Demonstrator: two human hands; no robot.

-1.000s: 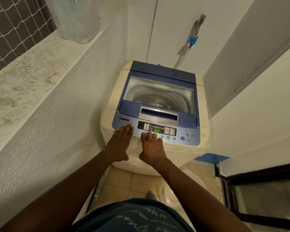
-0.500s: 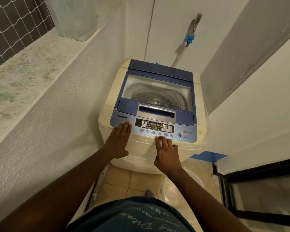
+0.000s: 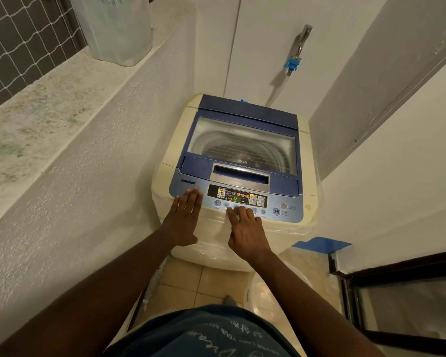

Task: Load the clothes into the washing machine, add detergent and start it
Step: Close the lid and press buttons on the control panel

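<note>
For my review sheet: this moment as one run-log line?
lid closed | display lit | left hand flat on panel | right hand fingers on middle buttons | start button untouched

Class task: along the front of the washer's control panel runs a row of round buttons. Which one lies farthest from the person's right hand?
The power button, at the row's far right end beside the start/pause button. The right hand has its fingertips on the middle buttons, well left of it.

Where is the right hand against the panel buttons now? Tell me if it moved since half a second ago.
Yes. The right hand moved left along the button row, away from the start button, fingertips under the display.
</note>
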